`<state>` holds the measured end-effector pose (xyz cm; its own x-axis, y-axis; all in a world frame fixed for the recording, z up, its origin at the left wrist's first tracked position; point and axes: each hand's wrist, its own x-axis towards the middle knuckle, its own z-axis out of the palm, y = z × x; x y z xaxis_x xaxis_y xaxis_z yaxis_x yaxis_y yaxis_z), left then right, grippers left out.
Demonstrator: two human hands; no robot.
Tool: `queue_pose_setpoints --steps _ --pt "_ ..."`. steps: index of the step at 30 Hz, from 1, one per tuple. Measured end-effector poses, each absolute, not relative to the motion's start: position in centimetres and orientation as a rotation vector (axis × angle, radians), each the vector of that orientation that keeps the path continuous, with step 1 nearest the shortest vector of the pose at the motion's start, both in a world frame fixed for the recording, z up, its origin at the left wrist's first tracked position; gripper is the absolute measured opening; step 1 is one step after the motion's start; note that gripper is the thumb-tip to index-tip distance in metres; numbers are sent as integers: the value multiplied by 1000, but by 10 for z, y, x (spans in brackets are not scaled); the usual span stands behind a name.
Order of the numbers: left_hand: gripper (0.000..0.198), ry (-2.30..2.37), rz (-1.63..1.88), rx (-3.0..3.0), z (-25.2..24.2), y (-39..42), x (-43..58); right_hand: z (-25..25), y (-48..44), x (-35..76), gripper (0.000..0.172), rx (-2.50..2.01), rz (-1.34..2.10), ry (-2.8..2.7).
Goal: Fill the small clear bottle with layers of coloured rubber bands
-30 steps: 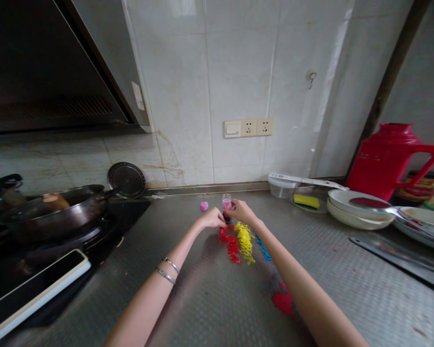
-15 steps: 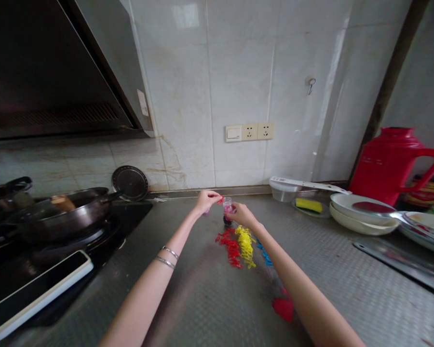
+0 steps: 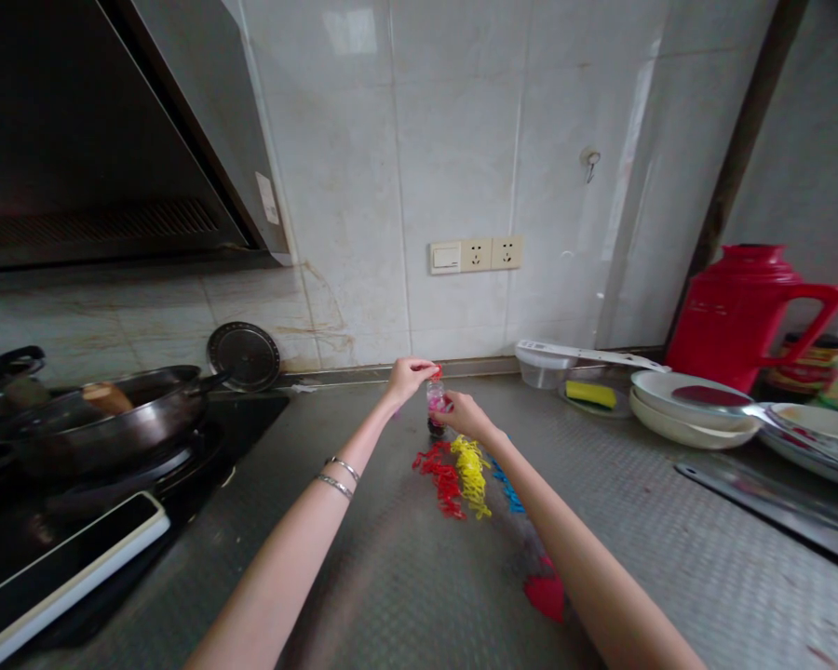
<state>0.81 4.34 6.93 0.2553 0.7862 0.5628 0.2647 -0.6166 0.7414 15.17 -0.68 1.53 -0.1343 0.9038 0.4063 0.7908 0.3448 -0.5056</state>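
My right hand (image 3: 465,412) is closed around a small clear bottle (image 3: 436,398) that stands upright on the counter, its contents pink above and dark at the bottom. Above the bottle's mouth, the fingers of my left hand (image 3: 411,375) pinch a small red piece (image 3: 437,372), which looks like a rubber band from the red pile. In front of the bottle lie a pile of red bands (image 3: 447,484) and a pile of yellow bands (image 3: 472,476). A blue pile (image 3: 508,486) is partly hidden by my right forearm. Beside that forearm lies a pinkish-red object (image 3: 545,596).
At left are a stove with a pan (image 3: 112,409) and a white-edged device (image 3: 76,577). To the right stand a plastic tub (image 3: 539,370), a yellow sponge (image 3: 590,395), stacked bowls (image 3: 691,419), a knife (image 3: 761,507) and a red thermos (image 3: 730,321).
My left hand has moved slightly right and up, bringing the red piece from beside the bottle's mouth to directly over it. My right hand keeps its hold. The view has shifted a little.
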Motion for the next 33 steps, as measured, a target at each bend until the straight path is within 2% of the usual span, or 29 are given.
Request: queue_pose_setpoints --steps 21,28,33 --pt "24 998 1232 2194 63 34 -3 15 -6 156 30 -1419 246 -1984" --pt "34 1103 1322 2070 44 24 -13 16 -5 157 32 -1394 255 -1989" --pt "26 1166 919 2286 13 14 -20 16 -3 159 30 -1378 251 -1993"
